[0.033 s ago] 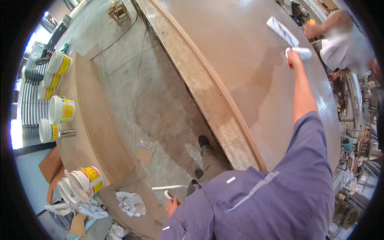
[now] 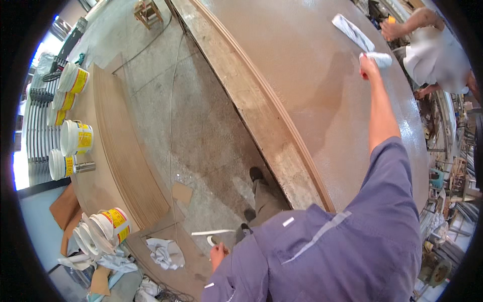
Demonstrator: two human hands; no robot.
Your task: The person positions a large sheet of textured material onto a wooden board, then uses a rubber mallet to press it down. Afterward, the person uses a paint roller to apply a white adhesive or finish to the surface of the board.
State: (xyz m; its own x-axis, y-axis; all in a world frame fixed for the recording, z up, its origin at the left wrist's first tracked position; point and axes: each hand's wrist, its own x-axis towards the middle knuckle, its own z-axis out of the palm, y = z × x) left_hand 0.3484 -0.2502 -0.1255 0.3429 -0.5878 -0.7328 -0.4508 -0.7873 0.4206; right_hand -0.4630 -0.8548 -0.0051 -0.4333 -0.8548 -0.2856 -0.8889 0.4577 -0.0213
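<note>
My right arm reaches far out over a large brown panel [image 2: 282, 55] with a wet sheen. My right hand [image 2: 370, 68] is closed around the handle of a white paint roller [image 2: 381, 61], which touches the panel. Just beyond it lies a longer white roller-like piece [image 2: 353, 33] with a streaked surface. Low beside my body, my left hand [image 2: 219, 250] has its fingers closed at the end of a white curled strip [image 2: 210, 240]. Part of that hand is hidden by my sleeve. A straight white strip [image 2: 214, 233] shows just above it.
Across the panel, a co-worker [image 2: 432, 55] leans in with an orange item near one hand. White buckets with yellow labels [image 2: 78, 137] stand on a stack of brown boards [image 2: 108, 131] at left. A crumpled cloth [image 2: 165, 253] and a cable [image 2: 173, 95] lie on the floor.
The long white piece near the co-worker has shifted slightly toward the left and down to my roller. My roller hand and left hand have barely moved.
</note>
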